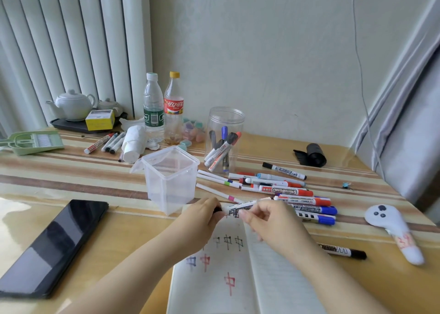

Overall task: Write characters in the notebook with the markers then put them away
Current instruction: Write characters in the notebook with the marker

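Note:
An open notebook [214, 278] lies at the near edge, with black, blue and red characters on its left page. Above its top edge, both hands hold one black whiteboard marker [238, 209] level. My left hand [204, 216] grips its black cap end. My right hand [271, 218] pinches the white barrel. A pile of red, blue and thin white markers [285, 194] lies just beyond on the table. A round clear jar [225, 139] holds several markers. An empty square clear container [170, 178] stands left of the pile.
A black phone [54, 244] lies at the near left. One black marker [342, 250] rests right of the notebook, and a white controller [392, 228] further right. Bottles [164, 106], a teapot tray, a green dustpan [33, 142], more markers [104, 142] and a black roll [312, 155] sit behind.

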The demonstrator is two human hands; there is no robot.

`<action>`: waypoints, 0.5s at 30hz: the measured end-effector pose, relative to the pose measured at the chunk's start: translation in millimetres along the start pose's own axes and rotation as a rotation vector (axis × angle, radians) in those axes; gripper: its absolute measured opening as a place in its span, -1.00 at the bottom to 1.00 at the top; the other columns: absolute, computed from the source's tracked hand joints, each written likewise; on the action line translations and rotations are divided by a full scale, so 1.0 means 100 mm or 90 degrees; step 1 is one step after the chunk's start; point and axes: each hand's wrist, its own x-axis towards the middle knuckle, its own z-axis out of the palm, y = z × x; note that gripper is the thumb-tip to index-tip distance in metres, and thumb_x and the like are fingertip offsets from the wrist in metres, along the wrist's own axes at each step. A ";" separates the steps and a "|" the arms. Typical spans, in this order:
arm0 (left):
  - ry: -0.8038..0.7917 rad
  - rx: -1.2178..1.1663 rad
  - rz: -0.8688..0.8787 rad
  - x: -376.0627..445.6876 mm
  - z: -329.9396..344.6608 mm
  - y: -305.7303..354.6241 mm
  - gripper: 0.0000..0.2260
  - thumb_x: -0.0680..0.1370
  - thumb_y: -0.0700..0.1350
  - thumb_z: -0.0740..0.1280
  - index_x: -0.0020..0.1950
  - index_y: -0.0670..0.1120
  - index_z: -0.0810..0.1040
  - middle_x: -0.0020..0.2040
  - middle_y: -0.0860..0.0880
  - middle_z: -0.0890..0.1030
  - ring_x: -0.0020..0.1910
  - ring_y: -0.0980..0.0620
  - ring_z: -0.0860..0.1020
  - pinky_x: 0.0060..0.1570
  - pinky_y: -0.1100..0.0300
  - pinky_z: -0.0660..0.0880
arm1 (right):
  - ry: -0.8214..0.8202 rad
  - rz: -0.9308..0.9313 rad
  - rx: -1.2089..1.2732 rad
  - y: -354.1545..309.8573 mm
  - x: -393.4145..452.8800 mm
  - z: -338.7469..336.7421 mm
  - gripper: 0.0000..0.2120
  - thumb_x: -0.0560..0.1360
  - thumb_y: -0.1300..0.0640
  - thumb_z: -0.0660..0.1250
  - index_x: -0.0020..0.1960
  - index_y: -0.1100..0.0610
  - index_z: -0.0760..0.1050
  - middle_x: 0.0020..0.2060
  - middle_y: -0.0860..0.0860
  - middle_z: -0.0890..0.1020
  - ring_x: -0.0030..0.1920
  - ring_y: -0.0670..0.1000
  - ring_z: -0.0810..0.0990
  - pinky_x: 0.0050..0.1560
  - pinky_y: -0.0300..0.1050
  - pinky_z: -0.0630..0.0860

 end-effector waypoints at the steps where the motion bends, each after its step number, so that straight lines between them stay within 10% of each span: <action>1: -0.021 0.014 0.001 -0.02 -0.01 -0.01 -0.82 0.63 -0.04 0.07 0.04 -0.10 0.41 -0.10 0.06 0.40 -0.11 0.07 0.37 -0.18 0.24 0.27 | 0.075 -0.115 -0.118 0.02 -0.02 -0.02 -0.82 0.46 0.02 0.38 -0.30 0.01 0.52 -0.40 -0.11 0.56 -0.38 -0.20 0.48 -0.28 -0.33 0.41; 5: -0.091 0.041 0.037 -0.06 -0.03 0.06 -0.80 0.63 -0.03 0.06 0.05 -0.11 0.39 -0.08 0.02 0.45 -0.12 0.07 0.37 -0.19 0.26 0.23 | 0.104 -0.391 -0.421 0.06 0.05 0.13 -0.71 0.36 -0.07 0.24 -0.04 0.03 0.60 -0.14 -0.10 0.64 -0.10 -0.09 0.59 -0.09 -0.21 0.54; 10: -0.138 0.020 0.056 -0.12 -0.06 0.09 -0.84 0.64 -0.07 0.04 0.01 -0.09 0.36 -0.09 0.02 0.45 -0.13 0.06 0.39 -0.16 0.26 0.28 | 0.045 -0.412 -0.524 0.10 0.11 0.32 -0.68 0.40 -0.05 0.08 -0.12 0.03 0.56 -0.43 -0.11 0.59 -0.47 -0.09 0.58 -0.59 -0.28 0.30; 15: -0.174 0.059 0.048 -0.16 -0.11 0.04 -0.84 0.65 -0.09 0.01 0.02 -0.09 0.34 -0.22 0.07 0.38 -0.22 0.05 0.36 -0.30 0.28 0.18 | -0.012 -0.368 -0.587 0.04 0.06 0.33 -0.45 0.50 -0.17 -0.09 0.20 0.01 0.56 -0.52 -0.02 0.56 -0.57 0.05 0.53 -0.57 -0.21 0.17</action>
